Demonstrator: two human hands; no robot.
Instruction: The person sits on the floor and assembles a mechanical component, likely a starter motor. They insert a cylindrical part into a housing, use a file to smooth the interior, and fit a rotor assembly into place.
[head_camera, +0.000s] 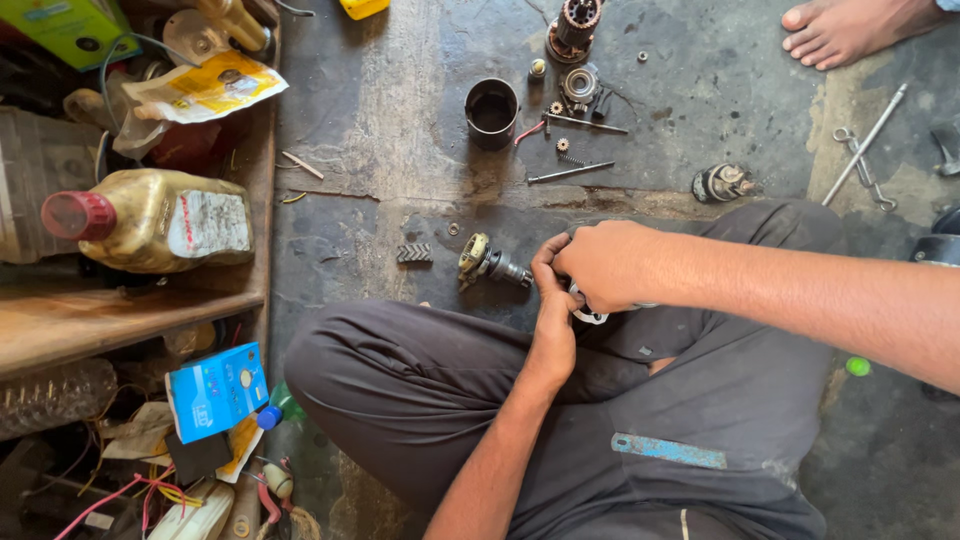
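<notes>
At the centre of the frame, just above the crossed legs in grey trousers (420, 400), both hands meet over a small geared shaft assembly (490, 262). The left hand (553, 320) comes up from below, its fingers curled shut around the shaft's right end; the right hand (605, 265) reaches in from the right, closed over the same end and over a pale ring-shaped piece (590, 317) whose shape I cannot make out. The assembly's long axis runs almost level, its toothed yellowish head pointing left. To its left lies a small ribbed block (414, 253) with bare stained floor around it. Farther up sit a black cup (492, 112), two thin rods (572, 172) and a motor armature (575, 25). A wooden shelf edge (262, 200) bounds the left; a bare foot (850, 30) shows upper right.
</notes>
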